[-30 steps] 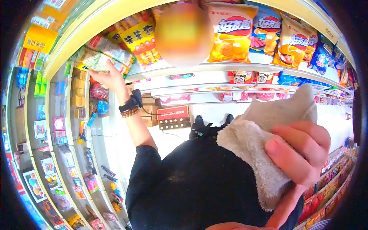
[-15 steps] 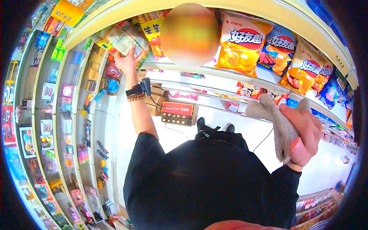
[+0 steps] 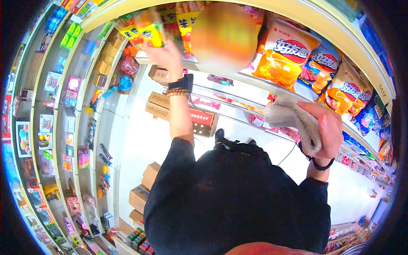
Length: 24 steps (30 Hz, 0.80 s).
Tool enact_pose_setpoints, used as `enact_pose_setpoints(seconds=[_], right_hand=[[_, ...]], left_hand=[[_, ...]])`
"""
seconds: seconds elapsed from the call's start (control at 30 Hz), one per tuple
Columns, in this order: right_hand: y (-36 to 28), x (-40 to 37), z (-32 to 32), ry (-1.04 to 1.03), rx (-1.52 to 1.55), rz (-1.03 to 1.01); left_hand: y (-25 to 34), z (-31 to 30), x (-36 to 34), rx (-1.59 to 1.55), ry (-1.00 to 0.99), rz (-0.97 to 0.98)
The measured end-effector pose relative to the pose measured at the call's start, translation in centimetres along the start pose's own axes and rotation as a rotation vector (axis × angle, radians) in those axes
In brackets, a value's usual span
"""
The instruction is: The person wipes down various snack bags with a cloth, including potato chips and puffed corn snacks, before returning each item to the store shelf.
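My left hand (image 3: 163, 55) reaches to the top shelf at the upper left, against a yellow snack packet (image 3: 154, 35). Its fingers are blurred and partly hidden, so a hold cannot be made out. More yellow packets (image 3: 187, 23) with red pictures stand beside it. On the right, my right hand (image 3: 327, 131) is closed on a folded grey cloth (image 3: 304, 125), in front of the shelf edge. Behind the cloth, an orange chip bag (image 3: 284, 53) and a blue chip bag (image 3: 319, 66) stand on the top shelf. A blurred circle covers the shelf's middle.
Shelves of small packaged goods (image 3: 46, 123) line the left side. A red carton (image 3: 199, 119) and brown cartons (image 3: 158, 106) stand on the floor below the shelf. More brown cartons (image 3: 139, 197) are beside my left elbow. A thin cable runs across the floor.
My left hand has moved right, from a pale green bag to the yellow packets. My right hand with the cloth has shifted slightly left. The view has shifted, showing more cartons.
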State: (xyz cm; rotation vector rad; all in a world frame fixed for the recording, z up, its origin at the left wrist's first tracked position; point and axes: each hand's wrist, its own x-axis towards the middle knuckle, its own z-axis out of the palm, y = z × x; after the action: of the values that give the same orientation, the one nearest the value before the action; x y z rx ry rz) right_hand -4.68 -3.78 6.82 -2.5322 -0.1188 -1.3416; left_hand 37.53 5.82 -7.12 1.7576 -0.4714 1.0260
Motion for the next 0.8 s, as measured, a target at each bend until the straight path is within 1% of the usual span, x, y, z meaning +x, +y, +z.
enact_pose_setpoints(seconds=[0.03, 0.07, 0.1, 0.13, 0.2, 0.3, 0.4, 0.43, 0.53, 0.6, 0.67, 0.7, 0.8], right_hand=[[-0.2, 0.3, 0.6, 0.004, 0.001, 0.007], [-0.3, 0.5, 1.0, -0.039, -0.023, 0.017], [-0.5, 0.7, 1.3, -0.082, -0.046, 0.029], [-0.6, 0.9, 1.7, -0.125, -0.07, 0.04], [-0.7, 1.4, 2.9, -0.108, -0.032, 0.028], [-0.7, 1.6, 4.6, -0.086, 0.0, 0.011], [-1.0, 1.9, 6.0, -0.094, -0.011, 0.041], [-1.1, 1.9, 6.5, -0.099, -0.004, 0.051], [-1.6, 2.3, 8.5, -0.099, 0.035, 0.098], [-2.4, 2.6, 10.1, -0.071, 0.079, 0.166], [-3.0, 3.3, 11.1, -0.08, 0.068, 0.166], [-3.3, 3.6, 11.6, -0.086, 0.056, 0.169], [-3.8, 4.3, 12.5, -0.081, 0.053, 0.165]], left_hand=[[0.4, 0.4, -0.1, -0.057, -0.053, -0.034], [0.7, 0.9, -0.1, -0.115, -0.107, -0.069], [0.3, 1.5, -0.3, -0.08, -0.082, 0.055], [-0.3, 1.7, -0.7, 0.006, -0.141, 0.065], [-1.5, 0.6, -0.7, 0.008, -0.276, 0.098], [-3.8, -1.5, 1.2, -0.096, -0.407, 0.142], [-4.3, -3.1, 3.4, 0.042, -0.495, 0.226], [-5.5, -2.6, 3.7, 0.043, -0.527, 0.227], [-6.7, -1.6, 3.8, -0.151, -0.595, 0.109], [-7.0, -1.0, 3.4, -0.196, -0.505, 0.118], [-7.4, -0.2, 2.5, -0.218, -0.398, 0.126], [-7.0, 0.0, 2.3, -0.278, -0.339, 0.111], [-5.8, 0.7, 2.5, -0.292, -0.316, 0.058]])
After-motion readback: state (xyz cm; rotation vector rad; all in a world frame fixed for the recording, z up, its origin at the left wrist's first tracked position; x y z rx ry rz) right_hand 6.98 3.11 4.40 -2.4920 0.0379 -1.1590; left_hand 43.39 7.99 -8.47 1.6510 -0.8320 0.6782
